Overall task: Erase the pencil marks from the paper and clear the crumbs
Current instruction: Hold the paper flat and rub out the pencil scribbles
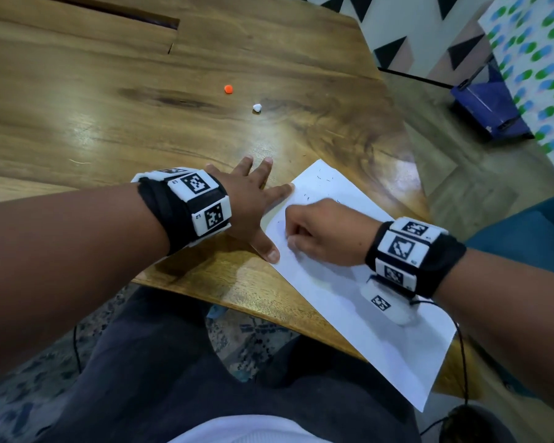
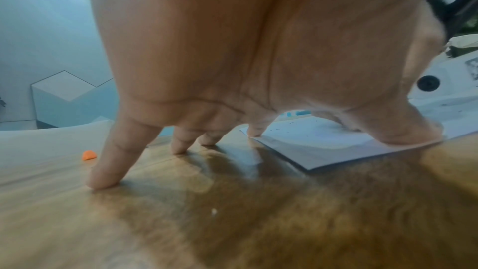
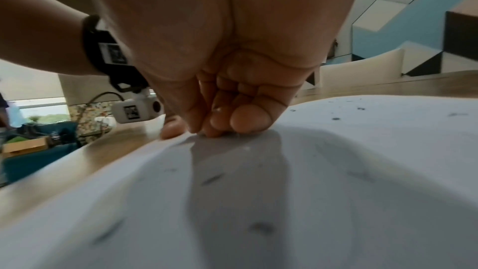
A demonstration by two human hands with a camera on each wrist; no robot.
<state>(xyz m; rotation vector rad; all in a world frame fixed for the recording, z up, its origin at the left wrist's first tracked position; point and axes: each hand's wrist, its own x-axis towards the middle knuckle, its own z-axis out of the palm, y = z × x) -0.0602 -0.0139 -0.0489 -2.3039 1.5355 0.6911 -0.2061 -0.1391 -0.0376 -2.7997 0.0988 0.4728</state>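
The left hand [image 1: 247, 199] lies flat with fingers spread wide, its forefinger and thumb pinning the left edge of the paper [image 1: 349, 302], which sits low and right in the head view, overhanging the wooden table [image 1: 109, 123] at its near corner. The right hand [image 1: 320, 231] is bunched tight, fingertips pressed to the sheet; whether an eraser sits inside it I cannot tell. Dark crumbs [image 1: 320, 179] speckle the paper's upper end.

Only one edge is held, so a hard rub could buckle or tear the sheet, or slide it off the table. Careless sweeping might smear the crumbs.

An orange bit [image 1: 228, 89] and a white bit [image 1: 257, 107] lie well apart, upper centre. The wristbands' markers carry small characters, too small to read.
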